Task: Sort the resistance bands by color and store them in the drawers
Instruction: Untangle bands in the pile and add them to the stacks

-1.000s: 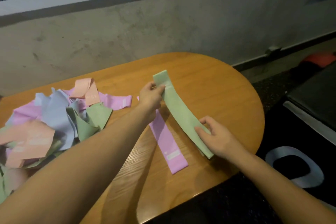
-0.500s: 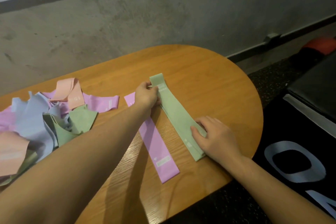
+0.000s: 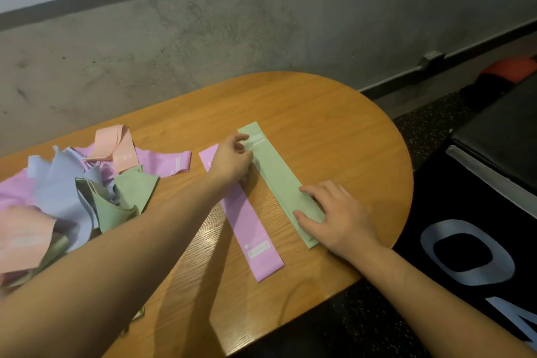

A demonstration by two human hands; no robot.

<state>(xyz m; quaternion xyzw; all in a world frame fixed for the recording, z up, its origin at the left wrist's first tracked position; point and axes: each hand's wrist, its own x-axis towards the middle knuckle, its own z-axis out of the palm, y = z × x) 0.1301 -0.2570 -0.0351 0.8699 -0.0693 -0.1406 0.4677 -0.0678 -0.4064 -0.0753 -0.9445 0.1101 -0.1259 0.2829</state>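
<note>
head view: flat mint-green resistance band [image 3: 276, 174] lies straight on the oval wooden table [image 3: 334, 125], running diagonally from far-left to near-right; looks like more than one green layer stacked, edges showing along its left side; left hand [image 3: 231, 161] at the band's far end, fingers curled, fingertips pinching the green edge near the white printed label; right hand [image 3: 338, 216] on the band's near end, fingers mostly straight and spread, pressing it flat onto the table, not curled round it; flat pink-lilac resistance band [image 3: 252, 229] lies just beside the green one on its left, roughly parallel, partly hidden under the left wrist, white label near its close end; loose pile of mixed bands [image 3: 87, 189] at the table's left side, well apart from the two straight bands: pale blue, sage green, lilac and peach pieces crumpled and overlapping; peach folded band [image 3: 114, 145] sits on the far edge of the pile; grey concrete wall [image 3: 203, 38] behind the table; black floor mat with pale lettering [image 3: 465, 256] at right; drawers not in view
</note>
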